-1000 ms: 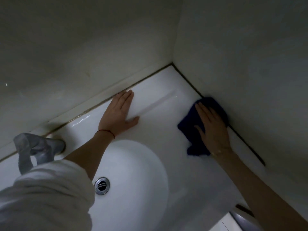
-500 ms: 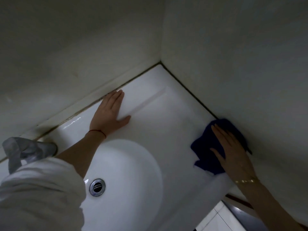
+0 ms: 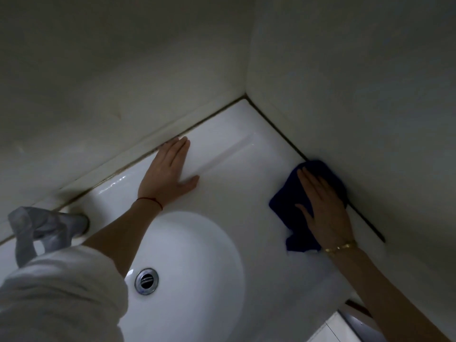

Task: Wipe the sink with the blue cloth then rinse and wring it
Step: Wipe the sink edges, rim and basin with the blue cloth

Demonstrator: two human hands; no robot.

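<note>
Dim light and a white sleeve [image 3: 56,297] are hiding part of the faucet [image 3: 47,228], while the R hand [image 3: 323,208] is lying flat, fingers spread, pressing the blue cloth [image 3: 291,206] onto the sink [image 3: 237,183] rim beside the wall, and the L hand [image 3: 167,174] is resting open-palmed w/ nothing held behind the basin, drain [image 3: 146,280] showing inside.
</note>
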